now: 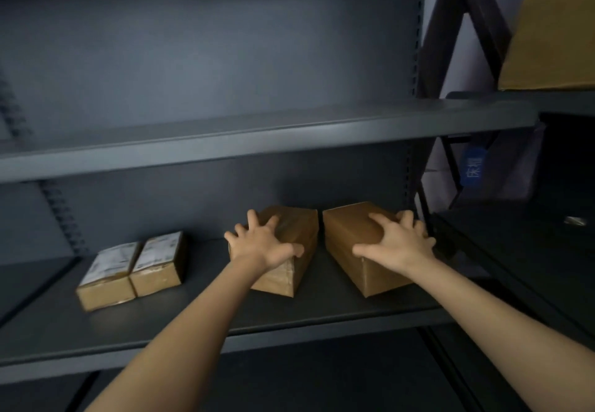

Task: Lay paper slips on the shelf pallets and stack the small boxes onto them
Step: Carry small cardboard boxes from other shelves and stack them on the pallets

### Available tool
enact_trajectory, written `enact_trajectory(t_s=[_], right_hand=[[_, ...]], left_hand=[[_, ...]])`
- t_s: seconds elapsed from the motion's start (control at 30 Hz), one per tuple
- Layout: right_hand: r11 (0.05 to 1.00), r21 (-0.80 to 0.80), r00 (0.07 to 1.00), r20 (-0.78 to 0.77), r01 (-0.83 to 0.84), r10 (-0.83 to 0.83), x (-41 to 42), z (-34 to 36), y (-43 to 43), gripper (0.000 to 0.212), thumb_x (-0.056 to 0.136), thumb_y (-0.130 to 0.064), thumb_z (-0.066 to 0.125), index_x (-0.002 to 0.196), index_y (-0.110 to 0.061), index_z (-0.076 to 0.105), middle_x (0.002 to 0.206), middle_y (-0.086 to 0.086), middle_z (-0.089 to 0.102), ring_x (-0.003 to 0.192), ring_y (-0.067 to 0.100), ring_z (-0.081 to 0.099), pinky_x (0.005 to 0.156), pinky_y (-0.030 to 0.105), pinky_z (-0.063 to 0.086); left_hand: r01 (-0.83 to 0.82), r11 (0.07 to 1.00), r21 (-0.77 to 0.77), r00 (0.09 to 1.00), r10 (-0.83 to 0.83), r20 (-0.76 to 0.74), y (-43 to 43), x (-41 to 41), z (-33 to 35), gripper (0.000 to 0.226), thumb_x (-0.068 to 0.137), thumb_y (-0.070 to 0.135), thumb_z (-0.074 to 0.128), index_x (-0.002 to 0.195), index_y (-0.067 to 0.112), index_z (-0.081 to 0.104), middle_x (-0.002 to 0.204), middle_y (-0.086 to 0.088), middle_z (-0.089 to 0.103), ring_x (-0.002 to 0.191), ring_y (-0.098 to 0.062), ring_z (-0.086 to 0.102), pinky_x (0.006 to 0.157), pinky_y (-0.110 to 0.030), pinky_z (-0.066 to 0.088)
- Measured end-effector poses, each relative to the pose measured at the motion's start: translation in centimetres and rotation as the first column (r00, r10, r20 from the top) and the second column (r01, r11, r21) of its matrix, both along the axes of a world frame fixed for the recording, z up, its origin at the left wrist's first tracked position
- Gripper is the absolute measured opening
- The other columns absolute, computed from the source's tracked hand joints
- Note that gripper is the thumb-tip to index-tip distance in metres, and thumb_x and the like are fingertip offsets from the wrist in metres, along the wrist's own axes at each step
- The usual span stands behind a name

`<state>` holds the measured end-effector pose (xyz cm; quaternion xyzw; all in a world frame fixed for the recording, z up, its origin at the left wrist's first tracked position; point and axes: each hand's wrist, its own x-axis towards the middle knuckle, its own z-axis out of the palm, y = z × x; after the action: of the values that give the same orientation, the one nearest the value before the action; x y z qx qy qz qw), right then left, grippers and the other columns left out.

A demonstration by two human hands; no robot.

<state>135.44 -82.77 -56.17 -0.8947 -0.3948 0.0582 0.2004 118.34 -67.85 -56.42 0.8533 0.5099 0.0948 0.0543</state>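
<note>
Two brown cardboard boxes stand side by side on the dark grey metal shelf (199, 311). My left hand (262, 242) grips the left box (294, 250) from above, fingers spread and curled over its top and near end. My right hand (401, 241) grips the right box (351, 234) the same way, thumb on its left side, fingers over the far right edge. Further left on the shelf lie two flatter brown boxes (132, 268), pressed together, with white printed labels on top. No paper slip is visible.
An upper shelf board (257, 141) hangs over the boxes and limits headroom. A dark upright post (418, 154) closes the bay on the right. A neighbouring rack holds a large cardboard box (550, 41) and a blue tag (471, 166).
</note>
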Motion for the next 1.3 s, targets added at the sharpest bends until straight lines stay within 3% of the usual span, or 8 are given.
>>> enact_trajectory(t_s=[0.33,0.5,0.63,0.93,1.13,1.3], right_hand=[[0.958,0.069,0.955,0.125,-0.278,0.268,-8.8,2.0,5.4,0.085,0.073,-0.068,0.059,0.146,-0.038,0.027,0.152,0.005,0.016,0.138,0.034,0.019,0.11,0.053,0.026],[0.895,0.072,0.896,0.101,-0.441,0.433,-15.7,3.8,8.8,0.082,0.074,-0.067,0.059,0.146,-0.04,0.028,0.153,0.001,0.015,0.14,0.032,0.018,0.11,0.054,0.025],[0.866,0.028,0.863,0.103,-0.5,0.495,-20.5,6.1,10.2,0.083,0.073,-0.067,0.059,0.145,-0.041,0.027,0.154,0.0,0.014,0.14,0.032,0.018,0.11,0.054,0.026],[0.818,-0.147,0.827,-0.002,-0.556,0.562,-27.3,12.3,10.0,0.085,0.072,-0.071,0.056,0.145,-0.044,0.024,0.155,-0.001,0.013,0.141,0.03,0.016,0.112,0.052,0.023],[0.687,-0.267,0.734,-0.157,-0.675,0.661,-33.9,16.3,10.3,0.083,0.071,-0.07,0.054,0.144,-0.046,0.024,0.157,-0.007,0.01,0.144,0.029,0.007,0.113,0.054,0.019],[0.576,-0.22,0.614,-0.203,-0.788,0.763,-41.1,20.5,10.3,0.082,0.07,-0.07,0.055,0.143,-0.045,0.027,0.158,-0.008,0.013,0.143,0.03,0.01,0.113,0.056,0.019]], left_hand=[[-0.225,0.972,0.067,0.969,0.216,0.116,1.3,-13.4,1.8,0.074,0.071,0.068,0.052,0.137,0.036,0.044,0.149,-0.003,0.026,0.134,-0.041,0.03,0.111,-0.058,0.019],[-0.355,0.932,0.069,0.925,0.34,0.168,1.3,-21.8,3.2,0.071,0.068,0.069,0.05,0.132,0.038,0.048,0.138,0.003,0.036,0.128,-0.035,0.036,0.107,-0.054,0.023],[-0.426,0.905,0.002,0.885,0.416,0.21,0.7,-26.4,4.6,0.069,0.07,0.067,0.05,0.133,0.038,0.047,0.141,0.005,0.035,0.129,-0.032,0.035,0.106,-0.053,0.021],[-0.526,0.838,-0.146,0.828,0.544,0.134,-2.2,-35.2,9.8,0.071,0.069,0.072,0.044,0.133,0.041,0.045,0.141,0.01,0.039,0.129,-0.029,0.031,0.107,-0.051,0.021],[-0.663,0.707,-0.247,0.724,0.689,0.032,-5.7,-42.4,14.7,0.074,0.068,0.07,0.043,0.136,0.039,0.042,0.145,0.014,0.04,0.133,-0.029,0.029,0.108,-0.049,0.023],[-0.754,0.621,-0.214,0.636,0.772,0.0,-8.3,-47.8,20.0,0.075,0.066,0.07,0.044,0.134,0.038,0.046,0.142,0.013,0.044,0.126,-0.028,0.036,0.1,-0.046,0.026]])
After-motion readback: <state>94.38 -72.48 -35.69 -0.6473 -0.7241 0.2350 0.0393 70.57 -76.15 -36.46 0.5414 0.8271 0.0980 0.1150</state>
